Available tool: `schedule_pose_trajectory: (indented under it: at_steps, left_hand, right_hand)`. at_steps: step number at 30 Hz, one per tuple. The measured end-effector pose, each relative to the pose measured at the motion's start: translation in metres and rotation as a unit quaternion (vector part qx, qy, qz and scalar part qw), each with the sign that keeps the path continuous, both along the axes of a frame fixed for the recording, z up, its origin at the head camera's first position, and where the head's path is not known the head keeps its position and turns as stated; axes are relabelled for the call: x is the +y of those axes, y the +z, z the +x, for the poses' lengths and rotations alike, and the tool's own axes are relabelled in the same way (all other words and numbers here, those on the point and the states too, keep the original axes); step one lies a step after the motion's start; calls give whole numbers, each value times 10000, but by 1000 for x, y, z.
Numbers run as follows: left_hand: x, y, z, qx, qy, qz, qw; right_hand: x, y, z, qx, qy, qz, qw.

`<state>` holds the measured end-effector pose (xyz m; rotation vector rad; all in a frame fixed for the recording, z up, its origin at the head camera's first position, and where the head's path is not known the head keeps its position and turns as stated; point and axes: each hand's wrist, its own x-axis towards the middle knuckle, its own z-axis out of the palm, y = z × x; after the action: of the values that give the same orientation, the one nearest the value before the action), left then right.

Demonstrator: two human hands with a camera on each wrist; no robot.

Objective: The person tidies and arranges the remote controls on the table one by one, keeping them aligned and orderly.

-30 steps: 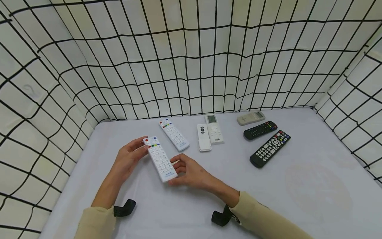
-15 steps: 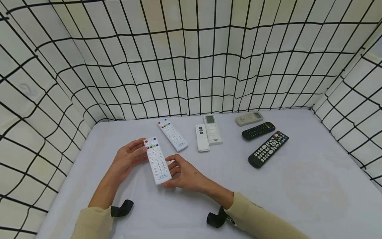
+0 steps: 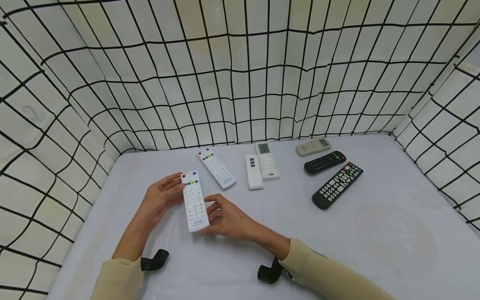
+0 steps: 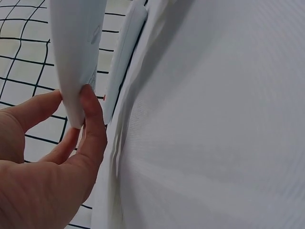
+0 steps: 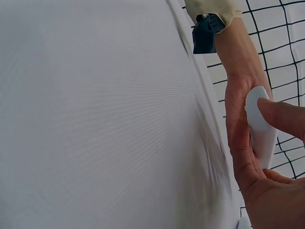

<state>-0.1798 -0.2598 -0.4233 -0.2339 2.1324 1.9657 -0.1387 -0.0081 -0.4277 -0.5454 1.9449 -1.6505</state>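
Here, a person's left hand (image 3: 159, 201) and right hand (image 3: 233, 218) pinch the far and near ends of a white button-covered remote (image 3: 195, 202), raised above the white table (image 3: 393, 183), left of centre. A similar remote (image 3: 217, 168) lies just beyond; farther right lie two white remotes (image 3: 254, 173) side by side, then a beige remote (image 3: 313, 148) and two black remotes (image 3: 337, 186).

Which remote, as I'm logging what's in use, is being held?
The white remote gripped at its coloured-button end by the left hand and at the other by the right hand; its white look-alike and five other remotes lie on the table.
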Motion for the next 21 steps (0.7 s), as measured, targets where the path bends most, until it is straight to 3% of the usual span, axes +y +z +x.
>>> schedule_pose_trajectory:
  at_steps: [21]
  left_hand:
    - [-2,-5,-2,-60,-35,-389,9992]
  right_hand:
    - [-10,-2,3,22,-39,-19,10000]
